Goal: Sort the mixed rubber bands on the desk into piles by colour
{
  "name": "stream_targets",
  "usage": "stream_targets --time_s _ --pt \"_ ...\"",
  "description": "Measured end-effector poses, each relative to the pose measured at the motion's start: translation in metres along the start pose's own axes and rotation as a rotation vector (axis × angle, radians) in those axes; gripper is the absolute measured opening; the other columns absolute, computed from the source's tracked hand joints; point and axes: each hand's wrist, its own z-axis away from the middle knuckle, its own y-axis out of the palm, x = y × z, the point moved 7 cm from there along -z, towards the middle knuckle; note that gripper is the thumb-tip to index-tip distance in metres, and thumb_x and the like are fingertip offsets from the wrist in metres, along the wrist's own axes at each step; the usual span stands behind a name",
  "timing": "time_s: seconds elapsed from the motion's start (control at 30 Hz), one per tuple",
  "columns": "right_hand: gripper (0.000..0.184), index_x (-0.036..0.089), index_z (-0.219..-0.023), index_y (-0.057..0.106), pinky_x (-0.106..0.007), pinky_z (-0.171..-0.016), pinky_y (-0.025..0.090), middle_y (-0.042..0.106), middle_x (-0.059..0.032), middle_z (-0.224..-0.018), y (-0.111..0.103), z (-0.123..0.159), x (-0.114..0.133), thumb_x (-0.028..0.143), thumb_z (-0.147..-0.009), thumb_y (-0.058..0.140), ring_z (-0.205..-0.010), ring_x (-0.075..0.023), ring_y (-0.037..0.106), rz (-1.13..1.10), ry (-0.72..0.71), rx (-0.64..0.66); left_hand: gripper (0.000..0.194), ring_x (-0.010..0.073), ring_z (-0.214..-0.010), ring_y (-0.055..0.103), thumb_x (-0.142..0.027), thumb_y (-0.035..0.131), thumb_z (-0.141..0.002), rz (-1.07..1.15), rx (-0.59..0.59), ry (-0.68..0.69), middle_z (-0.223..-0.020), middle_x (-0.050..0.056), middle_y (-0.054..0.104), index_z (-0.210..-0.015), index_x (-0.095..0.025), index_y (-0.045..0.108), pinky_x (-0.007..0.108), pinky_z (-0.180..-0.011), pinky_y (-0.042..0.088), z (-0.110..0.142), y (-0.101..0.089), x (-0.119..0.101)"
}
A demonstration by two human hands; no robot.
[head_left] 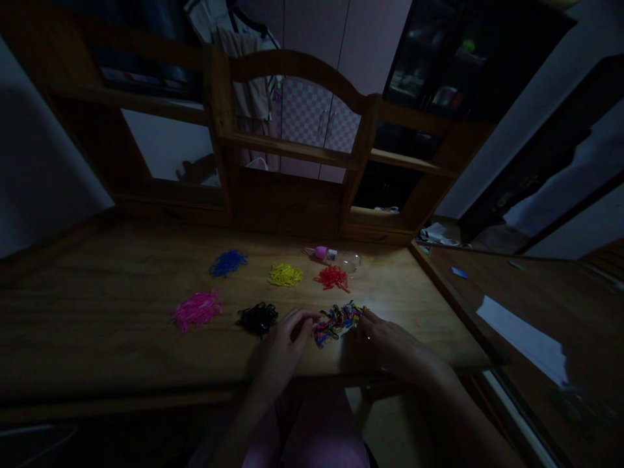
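Note:
A mixed heap of multicoloured rubber bands lies near the table's front edge, between my two hands. At its left side is my left hand, thumb and forefinger brought together in a pinch; what lies between them is too small to make out. My right hand rests at the heap's right side, fingers curled down on rubber bands there, tips partly hidden. Just left of my left hand sits a pile of black rubber bands. Farther back are piles of red, yellow and blue rubber bands. Pink rubber bands lie far left.
Behind the red pile a clear bottle with a pink top lies on its side. A wooden shelf unit rises at the table's back. To the right, a lower brown surface carries white paper and a small blue card.

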Motion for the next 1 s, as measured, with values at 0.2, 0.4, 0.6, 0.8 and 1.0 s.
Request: stream_targets --time_s 0.2,0.4,0.6,0.8,1.0 --pt "0.008 0.021 -0.092 0.056 -0.025 -0.06 0.046 0.063 -0.0023 -0.082 -0.013 -0.006 0.001 0.028 -0.09 0.056 -0.067 -0.0144 0.059 -0.638 0.022 -0.217 0.025 0.0192 -0.098 0.064 -0.033 0.045 -0.092 0.025 0.022 0.015 -0.103 0.003 0.07 -0.096 -0.024 0.068 0.03 -0.087 0.049 -0.001 0.002 -0.001" --pt "0.025 0.019 -0.092 0.061 -0.025 -0.063 0.051 0.071 -0.0026 -0.079 0.012 -0.02 -0.011 0.034 -0.077 0.075 -0.07 -0.0147 0.068 -1.315 0.147 -0.208 0.024 0.019 -0.098 0.064 -0.033 0.046 -0.093 -0.009 0.025 0.011 -0.103 0.002 0.07 -0.097 -0.024 0.068 0.03 -0.088 0.049 -0.001 0.002 0.001" --pt "0.033 0.019 -0.094 0.069 -0.032 -0.079 0.055 0.075 -0.0046 -0.085 0.027 -0.021 -0.02 0.031 -0.066 0.084 -0.079 -0.0184 0.072 -1.447 0.241 -0.243 0.025 0.0199 -0.097 0.064 -0.032 0.046 -0.091 0.0 0.018 0.028 -0.101 0.003 0.07 -0.095 -0.024 0.069 0.03 -0.086 0.049 -0.001 0.001 -0.001" --pt "0.027 0.017 -0.086 0.074 -0.03 -0.073 0.054 0.074 -0.0048 -0.081 0.014 -0.026 -0.027 0.033 -0.066 0.083 -0.074 -0.0174 0.069 -1.292 0.258 -0.309 0.024 0.0192 -0.097 0.064 -0.032 0.046 -0.092 -0.027 0.007 0.013 -0.103 0.001 0.07 -0.095 -0.026 0.069 0.03 -0.086 0.049 -0.001 0.0 -0.002" --pt "0.026 0.015 -0.085 0.073 -0.026 -0.064 0.049 0.07 -0.0038 -0.076 -0.031 -0.099 0.012 0.038 -0.073 0.077 -0.067 -0.0133 0.062 -0.971 -0.013 -0.31 0.022 0.0192 -0.098 0.064 -0.026 0.047 -0.091 -0.054 -0.013 0.027 -0.104 0.002 0.07 -0.096 -0.025 0.068 0.03 -0.088 0.048 -0.001 -0.001 -0.005"
